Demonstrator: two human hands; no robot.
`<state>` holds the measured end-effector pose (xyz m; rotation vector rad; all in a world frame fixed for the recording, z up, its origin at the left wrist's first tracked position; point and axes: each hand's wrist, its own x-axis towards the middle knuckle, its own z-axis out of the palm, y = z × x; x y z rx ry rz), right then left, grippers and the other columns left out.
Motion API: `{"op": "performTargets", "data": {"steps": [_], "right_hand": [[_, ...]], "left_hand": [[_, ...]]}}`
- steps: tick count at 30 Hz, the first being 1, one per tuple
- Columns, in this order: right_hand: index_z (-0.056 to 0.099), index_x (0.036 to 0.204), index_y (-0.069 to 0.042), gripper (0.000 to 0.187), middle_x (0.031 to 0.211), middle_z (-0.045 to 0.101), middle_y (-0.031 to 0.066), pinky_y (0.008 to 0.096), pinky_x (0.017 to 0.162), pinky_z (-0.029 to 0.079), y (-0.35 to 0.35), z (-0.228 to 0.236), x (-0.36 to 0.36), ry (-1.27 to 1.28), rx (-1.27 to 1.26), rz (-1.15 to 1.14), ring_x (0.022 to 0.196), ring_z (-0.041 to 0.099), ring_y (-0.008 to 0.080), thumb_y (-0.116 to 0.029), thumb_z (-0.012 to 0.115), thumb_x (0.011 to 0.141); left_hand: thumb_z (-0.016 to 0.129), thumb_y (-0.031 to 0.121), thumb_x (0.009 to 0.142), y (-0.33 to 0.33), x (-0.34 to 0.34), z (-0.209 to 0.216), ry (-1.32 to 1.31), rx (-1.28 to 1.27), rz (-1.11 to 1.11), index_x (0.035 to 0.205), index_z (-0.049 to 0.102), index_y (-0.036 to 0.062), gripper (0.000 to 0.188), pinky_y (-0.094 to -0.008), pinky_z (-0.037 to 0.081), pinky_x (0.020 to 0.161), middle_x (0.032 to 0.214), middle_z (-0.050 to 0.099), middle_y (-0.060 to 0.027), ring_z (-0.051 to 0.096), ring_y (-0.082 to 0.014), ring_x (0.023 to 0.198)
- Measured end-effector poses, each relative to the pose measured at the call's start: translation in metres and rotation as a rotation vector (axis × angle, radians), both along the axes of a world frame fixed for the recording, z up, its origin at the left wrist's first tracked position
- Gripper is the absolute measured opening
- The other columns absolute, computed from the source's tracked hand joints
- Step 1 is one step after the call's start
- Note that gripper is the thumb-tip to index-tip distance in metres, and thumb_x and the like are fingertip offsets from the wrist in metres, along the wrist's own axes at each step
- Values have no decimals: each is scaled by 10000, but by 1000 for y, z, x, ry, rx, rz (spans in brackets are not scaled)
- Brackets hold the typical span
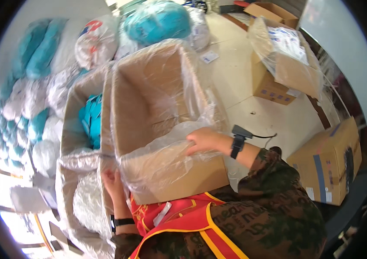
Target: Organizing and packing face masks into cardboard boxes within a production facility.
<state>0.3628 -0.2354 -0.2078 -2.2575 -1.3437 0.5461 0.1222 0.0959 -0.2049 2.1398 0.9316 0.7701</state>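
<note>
A tall cardboard box (187, 175) lined with a clear plastic liner (149, 172) stands in front of me. Its liner is folded out over the rim, and inside I see bare cardboard walls and bottom flaps. My right hand (207, 140) is closed on the liner at the near right part of the rim. At the near left corner, low between this box and its neighbour, my left hand (113, 183) has its fingers bent together on the plastic; its fingertips are partly hidden. A wristband sits on each wrist.
To the left stand a lined box with teal packs (91, 121) and another holding crumpled clear plastic (89, 203). Stuffed teal bags (157, 22) and white bags (97, 41) pile up behind. On the right are an open box of white packets (287, 43) and a closed carton (326, 162).
</note>
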Motion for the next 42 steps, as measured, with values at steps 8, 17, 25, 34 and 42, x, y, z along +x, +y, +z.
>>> {"op": "performTargets", "data": {"steps": [8,17,25,34,42], "right_hand": [[603,809,-37,568,767,620,169,422,641,456,-41,7,1,-40,22,-117,753,609,354,-588,680,693],[562,766,-12,513,761,597,166,420,622,434,-179,9,79,-154,44,-486,717,580,333,-485,738,673],[603,890,-5,498,870,613,184,406,710,451,-230,15,114,-148,-74,-608,849,600,298,-412,781,665],[612,1009,-18,602,957,642,178,405,783,466,-180,18,111,50,93,-505,935,598,347,-441,777,613],[631,962,-4,667,943,645,188,407,767,477,-145,18,172,-119,-94,-466,903,615,346,-571,720,621]], "left_hand": [[692,202,841,-42,19,-9,33,-916,-201,1097,575,8,342,-260,480,673,934,632,-53,594,-132,795],[710,135,814,-174,154,-16,-130,-975,-605,1177,531,4,425,-317,476,861,1079,626,-76,597,-166,955],[653,89,861,-233,252,-12,-219,-1022,-744,1159,565,9,321,-293,458,856,1054,642,-55,591,-135,936],[661,128,865,-182,269,-4,-226,-1007,-640,1099,595,2,274,-318,509,769,1007,655,-75,627,-170,875],[634,150,886,-162,245,-58,-63,-1254,-490,1274,460,57,436,-372,494,865,1152,596,-99,601,-225,995]]}}
